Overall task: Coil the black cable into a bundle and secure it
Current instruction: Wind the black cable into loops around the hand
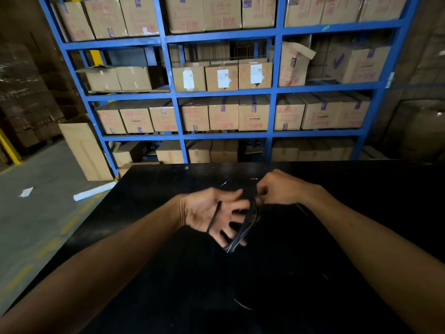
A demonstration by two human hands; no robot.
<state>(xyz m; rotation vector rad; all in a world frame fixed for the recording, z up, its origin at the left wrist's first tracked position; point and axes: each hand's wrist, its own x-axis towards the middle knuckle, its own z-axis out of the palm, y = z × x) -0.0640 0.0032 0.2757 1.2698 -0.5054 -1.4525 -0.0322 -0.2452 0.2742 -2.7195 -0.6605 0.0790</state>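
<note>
The black cable [243, 231] runs in several loops around my left hand [214, 213], which is held palm up above the black table [149, 237]. One strand crosses the palm and a bunch of strands lies over the fingers. My right hand [279, 188] is just to the right of the loops, fingers pinched on a strand of the cable near the top of the bundle. A thin stretch of cable trails off under my right wrist. The rest of the cable is hard to tell apart from the dark tabletop.
Blue metal shelving [273, 112] full of cardboard boxes stands right behind the table. A tall open carton [84, 150] and a white roll [94, 191] lie on the grey floor to the left. A short loose piece [243, 304] rests on the table close to me.
</note>
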